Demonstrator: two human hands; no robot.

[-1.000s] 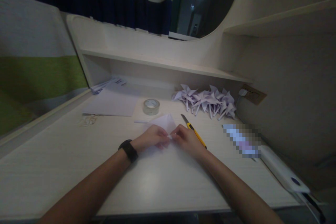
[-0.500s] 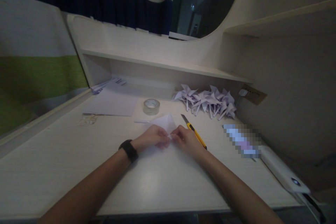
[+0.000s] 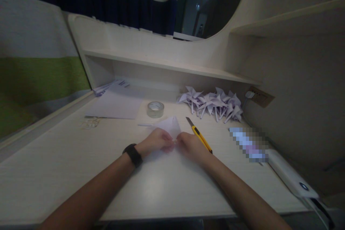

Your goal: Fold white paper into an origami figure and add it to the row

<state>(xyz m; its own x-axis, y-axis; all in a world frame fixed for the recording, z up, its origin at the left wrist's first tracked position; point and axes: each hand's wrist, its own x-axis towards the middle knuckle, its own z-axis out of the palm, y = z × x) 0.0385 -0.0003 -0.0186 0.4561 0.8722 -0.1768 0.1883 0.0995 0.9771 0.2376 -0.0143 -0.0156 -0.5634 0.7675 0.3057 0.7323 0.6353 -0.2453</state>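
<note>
A white sheet of folded paper [image 3: 169,125] lies on the pale desk [image 3: 67,165], its far corner lifted. My left hand [image 3: 156,141], with a black band on the wrist, and my right hand [image 3: 190,145] meet over its middle. The fingertips of both hands pinch the paper there. Much of the sheet is hidden under my hands. A yellow utility knife [image 3: 198,134] lies right beside my right hand, blade pointing away from me.
A roll of clear tape [image 3: 155,109] stands beyond the paper. A pile of paper pinwheels [image 3: 212,104] lies at the back right. Loose sheets [image 3: 115,104] lie at the back left. A white device [image 3: 291,178] lies along the right edge, below a wall socket [image 3: 258,96].
My right hand has shifted slightly left, closer onto the pinch point. The paper and the left hand have barely moved.
</note>
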